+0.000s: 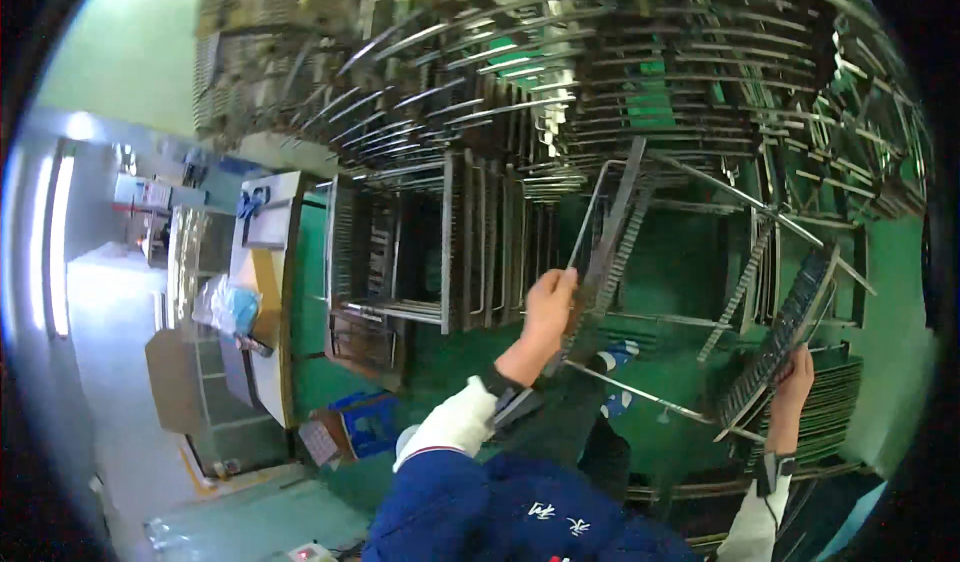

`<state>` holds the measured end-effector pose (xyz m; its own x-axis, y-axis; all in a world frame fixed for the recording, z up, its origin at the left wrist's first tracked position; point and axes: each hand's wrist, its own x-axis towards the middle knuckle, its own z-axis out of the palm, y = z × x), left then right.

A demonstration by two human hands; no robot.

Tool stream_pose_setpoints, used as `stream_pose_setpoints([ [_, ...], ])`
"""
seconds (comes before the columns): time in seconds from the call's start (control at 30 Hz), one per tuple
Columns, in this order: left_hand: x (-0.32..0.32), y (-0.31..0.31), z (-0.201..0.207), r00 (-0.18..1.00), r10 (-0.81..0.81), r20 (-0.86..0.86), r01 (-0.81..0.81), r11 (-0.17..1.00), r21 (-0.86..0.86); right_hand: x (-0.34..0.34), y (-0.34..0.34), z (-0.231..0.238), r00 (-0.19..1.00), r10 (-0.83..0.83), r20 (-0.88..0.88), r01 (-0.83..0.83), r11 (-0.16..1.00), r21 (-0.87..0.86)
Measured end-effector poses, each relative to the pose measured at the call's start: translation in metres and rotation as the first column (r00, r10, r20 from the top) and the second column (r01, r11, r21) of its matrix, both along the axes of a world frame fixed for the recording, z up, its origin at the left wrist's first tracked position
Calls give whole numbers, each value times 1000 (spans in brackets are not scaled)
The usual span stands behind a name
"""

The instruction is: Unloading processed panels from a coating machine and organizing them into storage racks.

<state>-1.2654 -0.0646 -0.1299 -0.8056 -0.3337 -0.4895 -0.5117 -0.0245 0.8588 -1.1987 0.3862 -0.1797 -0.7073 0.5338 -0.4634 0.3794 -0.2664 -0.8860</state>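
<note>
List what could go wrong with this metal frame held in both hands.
1. Dropping: the shoes show through the open metal frame, so if the left hand or right hand slipped, it might land on the feet.
2. Knocking: dark metal racks appear close on the left, so a swing that way could hit them.

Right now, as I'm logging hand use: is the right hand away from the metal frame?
No, the right hand touches one side of the metal frame, while the left hand holds its opposite side.
</note>
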Motion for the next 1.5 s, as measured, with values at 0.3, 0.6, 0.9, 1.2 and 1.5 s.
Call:
stream_pose_setpoints([
  [0.3,115,-192,185,852,267,-450,-423,858,-292,13,-218,131,949,249,-194,-312,825,-471],
  [0.6,130,-385,221,774,262,-576,-565,695,-444,-27,-457,210,801,457,-386,-583,452,-675],
  [0.9,77,-602,92,937,235,-257,-348,581,-736,-118,-630,142,737,624,-258,-640,524,-562],
  [1.2,40,-614,13,926,-292,-238,-86,451,-888,-128,-668,60,561,814,148,-823,529,207],
  [1.5,5,-448,118,906,-305,-295,-183,347,-920,-121,-651,38,485,873,52,-832,442,335],
])
